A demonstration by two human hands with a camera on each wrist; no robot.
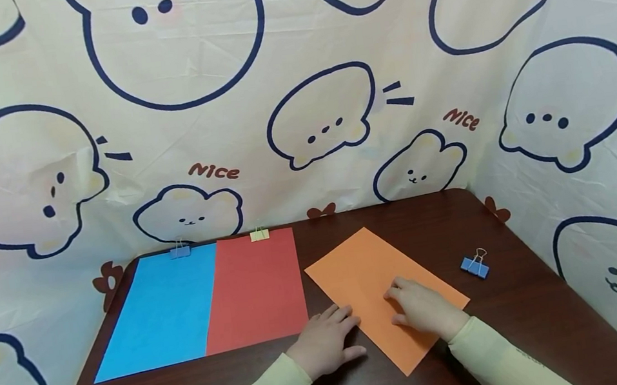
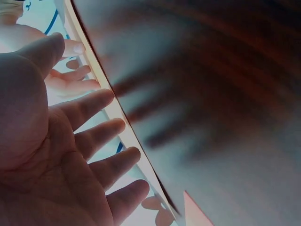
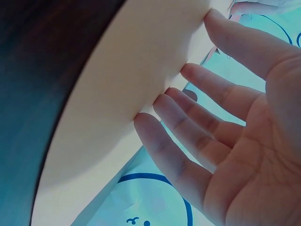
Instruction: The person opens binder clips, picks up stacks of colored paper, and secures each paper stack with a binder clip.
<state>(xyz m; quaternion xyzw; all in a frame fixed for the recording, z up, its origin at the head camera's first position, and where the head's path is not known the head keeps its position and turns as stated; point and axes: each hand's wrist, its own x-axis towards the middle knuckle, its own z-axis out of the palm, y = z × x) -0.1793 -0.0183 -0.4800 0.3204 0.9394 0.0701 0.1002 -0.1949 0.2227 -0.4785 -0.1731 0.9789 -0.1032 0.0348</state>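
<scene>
An orange sheet of paper (image 1: 363, 276) lies at a slant on the dark wooden table. My right hand (image 1: 422, 309) rests its fingertips on the middle of this sheet; in the right wrist view the fingers (image 3: 160, 127) are spread and slightly bent, tips against the paper. At the sheet's lower left edge is my left hand (image 1: 326, 341), palm down with its fingers extended. Its fingertips reach the paper's edge, and the left wrist view shows nothing in the palm (image 2: 51, 174). Left of it lie a red sheet (image 1: 257, 290) and a blue sheet (image 1: 157, 313), side by side.
A blue binder clip (image 1: 475, 266) lies on the table (image 1: 536, 318) at the right. Another blue clip (image 1: 180, 252) sits on the blue sheet's top edge, and a yellow clip (image 1: 259, 235) on the red sheet's. A printed cloth (image 1: 318, 41) hangs around the table's back and sides.
</scene>
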